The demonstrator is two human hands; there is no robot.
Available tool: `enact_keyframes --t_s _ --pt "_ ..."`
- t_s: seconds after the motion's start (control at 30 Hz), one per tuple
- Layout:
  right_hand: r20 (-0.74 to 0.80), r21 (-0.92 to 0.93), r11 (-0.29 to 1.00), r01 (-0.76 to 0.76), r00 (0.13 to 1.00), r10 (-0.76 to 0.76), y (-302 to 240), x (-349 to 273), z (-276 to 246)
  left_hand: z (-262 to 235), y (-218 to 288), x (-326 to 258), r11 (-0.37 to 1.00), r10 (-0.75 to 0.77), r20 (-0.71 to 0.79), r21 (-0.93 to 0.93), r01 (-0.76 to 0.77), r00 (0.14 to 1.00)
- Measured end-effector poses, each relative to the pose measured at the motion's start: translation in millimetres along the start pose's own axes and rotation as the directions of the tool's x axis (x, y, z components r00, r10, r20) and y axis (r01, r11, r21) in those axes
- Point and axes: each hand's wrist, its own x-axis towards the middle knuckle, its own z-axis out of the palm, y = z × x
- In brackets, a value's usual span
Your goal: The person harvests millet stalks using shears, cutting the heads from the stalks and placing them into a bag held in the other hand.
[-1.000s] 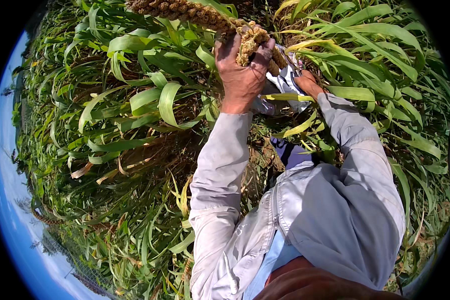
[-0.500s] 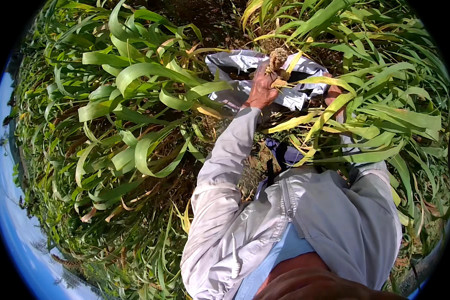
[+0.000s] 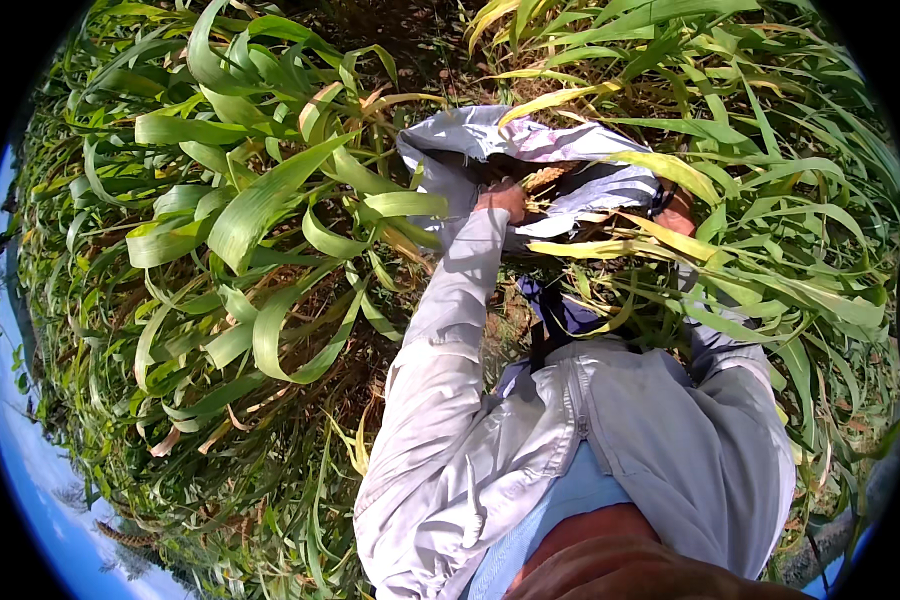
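Your left hand (image 3: 503, 197) is resting inside the white cloth sack (image 3: 455, 130) beside a grain head (image 3: 545, 178), your right hand (image 3: 676, 214) at the sack's right edge — whether either's fingers are grasping, I can't tell; spreading the mouth wide should help.

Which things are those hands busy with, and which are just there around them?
Being used:
- left hand, in the sack's mouth
- right hand, by its edge
- white sack
- seed head, inside the sack

Just there:
- green leaves
- yellow leaves
- blue sky
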Motion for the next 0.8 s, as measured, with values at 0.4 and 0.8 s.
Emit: enact_keyframes --t_s 0.4,0.8 --pt "0.069 0.167 0.985 -0.05 0.997 0.039 -2 16 5 -5 -28 -85 0.726 0.14 -0.82 -0.296 -0.621 0.554" --pt "0.74 0.075 0.883 -0.463 0.62 0.262 -17 -38 126 153 64 -348 0.271 -0.579 -0.551 -0.825 -0.496 0.601"
